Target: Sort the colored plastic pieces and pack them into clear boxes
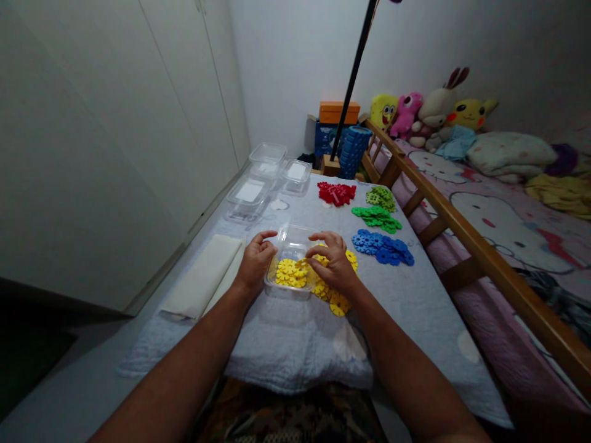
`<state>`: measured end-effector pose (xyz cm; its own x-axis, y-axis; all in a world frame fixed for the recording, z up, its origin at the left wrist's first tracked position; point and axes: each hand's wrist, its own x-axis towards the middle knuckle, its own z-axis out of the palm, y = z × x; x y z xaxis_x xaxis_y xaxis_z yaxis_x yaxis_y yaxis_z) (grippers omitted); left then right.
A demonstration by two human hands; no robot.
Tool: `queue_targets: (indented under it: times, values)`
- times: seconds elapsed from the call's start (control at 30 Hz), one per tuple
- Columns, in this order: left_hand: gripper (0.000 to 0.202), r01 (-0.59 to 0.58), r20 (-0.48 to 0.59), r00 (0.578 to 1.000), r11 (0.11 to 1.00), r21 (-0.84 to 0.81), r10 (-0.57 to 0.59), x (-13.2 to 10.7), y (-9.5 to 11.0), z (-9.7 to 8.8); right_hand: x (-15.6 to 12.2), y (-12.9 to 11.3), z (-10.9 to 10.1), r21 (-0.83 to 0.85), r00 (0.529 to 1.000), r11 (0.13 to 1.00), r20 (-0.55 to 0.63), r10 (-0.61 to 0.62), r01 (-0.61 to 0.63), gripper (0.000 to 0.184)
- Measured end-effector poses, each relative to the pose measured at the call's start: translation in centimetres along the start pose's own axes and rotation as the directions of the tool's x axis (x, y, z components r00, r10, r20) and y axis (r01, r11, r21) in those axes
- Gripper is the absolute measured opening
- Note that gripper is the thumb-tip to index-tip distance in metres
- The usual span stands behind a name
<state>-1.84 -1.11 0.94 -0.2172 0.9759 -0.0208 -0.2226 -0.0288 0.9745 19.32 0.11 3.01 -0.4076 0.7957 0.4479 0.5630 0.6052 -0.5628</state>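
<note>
A clear plastic box (292,245) sits on the pale cloth in front of me, partly filled with yellow flower-shaped discs (290,274). My left hand (255,261) grips the box's left side, fingers curled on the rim. My right hand (331,261) rests at the box's right edge, its fingers pinched over the discs; what it holds is hidden. More yellow discs (339,303) lie loose on the cloth beneath and beside that hand.
Beyond lie piles of blue discs (383,247), green discs (377,216) and red discs (337,192). Three empty clear boxes (266,161) stand at the far left. A folded cloth (203,277) lies left. A wooden bed rail (466,237) runs along the right; a black pole (353,77) rises behind.
</note>
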Motion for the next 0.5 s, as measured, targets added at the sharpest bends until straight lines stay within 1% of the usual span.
queue_targets:
  times: [0.17,0.27,0.33,0.4,0.5]
  values:
    - [0.046,-0.001,0.007,1.000,1.000,-0.014,0.001,0.0,0.0,0.0,-0.1,0.0,0.4,-0.046,0.996,0.999,0.089,0.019,-0.015,0.010]
    - [0.046,-0.008,0.008,1.000,1.000,-0.012,0.008,0.0,-0.1,-0.1,-0.1,0.0,0.8,-0.088,0.995,0.996,0.088,0.037,-0.029,0.010]
    - [0.047,-0.007,0.009,1.000,1.000,-0.015,0.007,0.0,-0.1,-0.1,0.0,0.2,0.9,-0.101,0.998,0.994,0.046,0.046,-0.041,0.012]
    - [0.047,-0.004,0.009,1.000,1.000,-0.018,0.004,0.0,-0.2,-0.1,0.0,0.7,0.7,-0.099,0.997,0.993,-0.028,0.069,-0.071,0.017]
    - [0.047,-0.005,0.005,1.000,1.000,-0.015,0.005,0.0,-0.2,-0.1,0.2,1.9,0.1,-0.110,0.977,0.978,-0.140,0.160,-0.176,0.027]
